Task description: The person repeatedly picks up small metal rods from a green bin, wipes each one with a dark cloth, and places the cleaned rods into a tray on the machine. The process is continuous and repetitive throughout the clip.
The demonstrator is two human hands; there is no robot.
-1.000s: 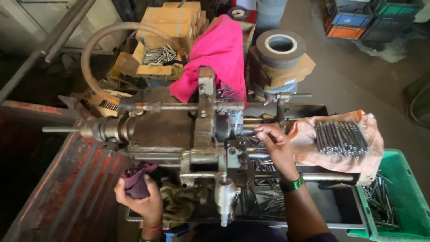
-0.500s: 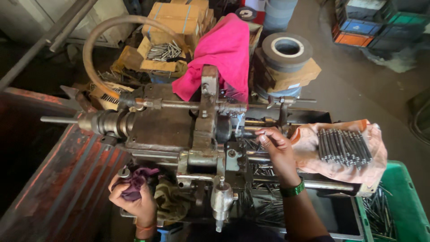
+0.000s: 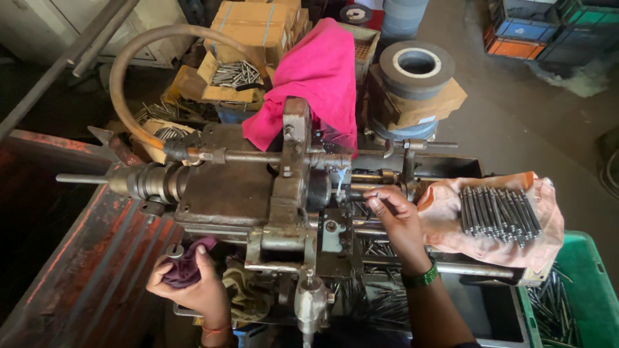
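Right hand: the right hand [image 3: 396, 216], with a green beaded bangle [image 3: 420, 278] at the wrist, is curled nearly closed, thumb and fingertips pinched on a thin grey steel rod [image 3: 361, 195] at the mouth of the machine's holder; most of the rod is hidden by the fingers.
Left hand: the left hand [image 3: 190, 283] is closed around a crumpled dark purple cloth rag [image 3: 184, 267], low at the front left of the machine, just beside a small round metal handle end.
Rod, where it lies: between the right fingertips and the dark round chuck [image 3: 319, 190], level with the spindle line, pointing left.
Rod, how it should handle: stiff and light by the look of it, probably oily and so slippery; I would judge a pinch near the outer end the sound hold, leaving the inner end free.
Machine: a worn grey cast-iron bench lathe [image 3: 258, 193], its ribbed spindle [image 3: 145, 182] sticking out to the left, a curved tan rubber hose [image 3: 138, 58] arching above it.
Stock to the right: a row of matching steel rods [image 3: 496, 209] laid side by side on a pale orange cloth [image 3: 445, 212], just beside the right hand.
Further out: a green plastic crate [image 3: 580, 290] with more rods at lower right, a bright pink cloth [image 3: 316, 77] draped behind the machine, grey grinding wheels [image 3: 416, 64] stacked on cardboard, brown cardboard boxes [image 3: 258, 26] at the back.
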